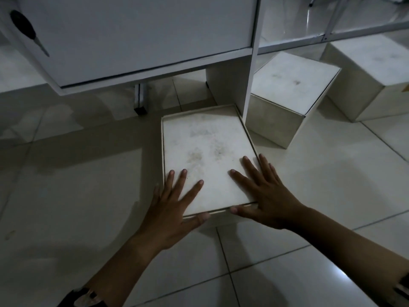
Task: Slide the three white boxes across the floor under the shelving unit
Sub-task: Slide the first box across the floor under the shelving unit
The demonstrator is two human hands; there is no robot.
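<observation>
A white box (205, 149) with a smudged lid sits on the tiled floor in front of the white shelving unit (141, 36), its far edge just reaching the unit's upright post. My left hand (174, 204) lies flat on the lid's near left corner, fingers straight, thumb against the front edge. My right hand (263, 191) lies flat on the near right corner, thumb also on the front edge. A second white box (290, 85) stands partly under the shelf rail to the right. A third white box (367, 69) stands further right, beneath the rail.
The unit's upright post (250, 85) touches the near box's far right corner. A short metal leg with a black foot (140, 100) stands under the cabinet at left. A black tool (26, 29) hangs on the cabinet's left side. Glossy tiles (66, 196) surround the boxes.
</observation>
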